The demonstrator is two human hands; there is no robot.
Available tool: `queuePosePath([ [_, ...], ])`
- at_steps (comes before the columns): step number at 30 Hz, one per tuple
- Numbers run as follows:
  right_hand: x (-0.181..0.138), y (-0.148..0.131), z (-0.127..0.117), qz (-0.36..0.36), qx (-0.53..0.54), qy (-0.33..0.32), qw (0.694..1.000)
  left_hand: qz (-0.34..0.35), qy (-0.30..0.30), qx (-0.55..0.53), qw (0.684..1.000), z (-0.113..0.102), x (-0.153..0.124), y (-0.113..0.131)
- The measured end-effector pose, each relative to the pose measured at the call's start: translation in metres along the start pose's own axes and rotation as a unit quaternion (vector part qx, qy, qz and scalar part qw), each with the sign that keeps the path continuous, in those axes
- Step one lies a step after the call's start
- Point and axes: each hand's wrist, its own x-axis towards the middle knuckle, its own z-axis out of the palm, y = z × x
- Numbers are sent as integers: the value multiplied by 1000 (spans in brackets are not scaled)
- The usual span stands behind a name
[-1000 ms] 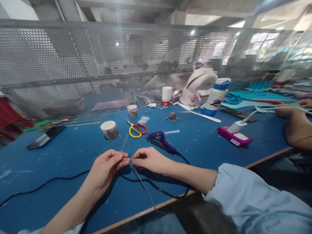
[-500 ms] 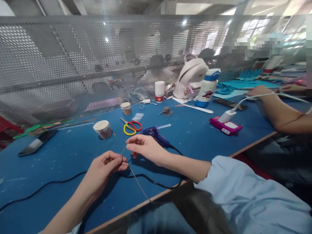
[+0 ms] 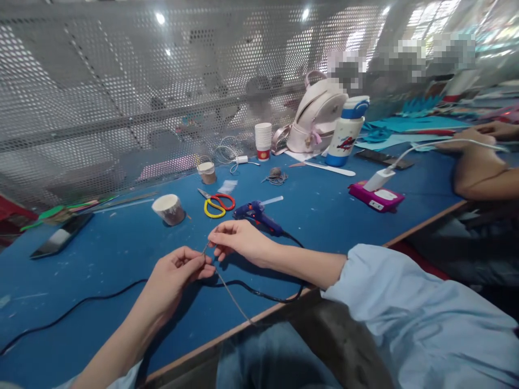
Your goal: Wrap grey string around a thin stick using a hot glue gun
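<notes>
Over the blue table's front part, my left hand (image 3: 180, 270) pinches a thin grey-brown string (image 3: 233, 296) between thumb and fingers. The string's long tail runs down to the right, over the table edge. My right hand (image 3: 239, 240) is closed on the short upper end of the same string, just above and right of the left fingertips. Beyond my right hand lies a dark blue glue gun (image 3: 259, 216) with a clear stick in its back. Scissors (image 3: 217, 204) with red and yellow handles lie to its left, and a small white-topped round tub (image 3: 169, 209) stands farther left.
Behind stand a smaller tub (image 3: 206, 173), stacked paper cups (image 3: 263, 141), a bundle of string (image 3: 276, 176), a backpack (image 3: 314, 119) and a bottle (image 3: 346, 132). A purple power strip (image 3: 377, 196) sits at right, near another person's arm (image 3: 482, 167). A black cable (image 3: 81, 302) crosses the table; a phone (image 3: 62, 235) lies left.
My hands have come slightly closer together, so the string between them is shorter. The view has tilted down a little. At right, the other person's hands have shifted.
</notes>
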Motion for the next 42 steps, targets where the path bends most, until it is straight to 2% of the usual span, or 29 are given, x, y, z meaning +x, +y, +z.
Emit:
queuePosePath([
  [4,0,2,1,54,51,-14,997,-23,-12,-30,999,1,1,1],
  [8,2,2,-1,70,89,-3,994,-59,-42,-78,994,2,0,3],
  [13,2,-2,-2,61,105,17,992,-71,-30,-138,987,1,-4,2],
  [19,0,-6,-1,46,105,22,993,-78,-38,-131,988,1,-16,0],
  [24,0,-6,-1,32,67,-1,997,-71,-10,-138,988,-2,-20,0],
  [27,-13,-15,-10,33,-40,-20,998,-39,33,-134,990,-10,-16,3],
  [29,-28,-26,-23,34,-186,-55,980,-28,59,-127,990,-19,-13,6],
  [30,-37,-33,-32,27,-278,-75,957,-23,69,-123,990,-23,-11,8],
  [31,-45,-39,-42,19,-379,-80,922,-18,75,-119,990,-28,-9,9],
  [32,-52,-45,-53,12,-482,-57,875,-12,79,-115,990,-31,-7,11],
  [34,-57,-53,-73,5,-647,43,761,-2,80,-104,991,-36,-2,13],
  [35,-56,-55,-81,3,-690,89,719,0,81,-98,992,-37,0,14],
  [36,-52,-56,-88,2,-708,119,696,-2,80,-91,993,-37,3,15],
  [37,-47,-54,-92,0,-708,131,693,-5,78,-83,994,-36,5,15],
  [38,-40,-52,-95,-1,-695,127,707,-7,73,-74,995,-35,6,15],
  [42,-11,-39,-91,-11,-607,69,791,-6,44,-34,998,-27,8,13],
])
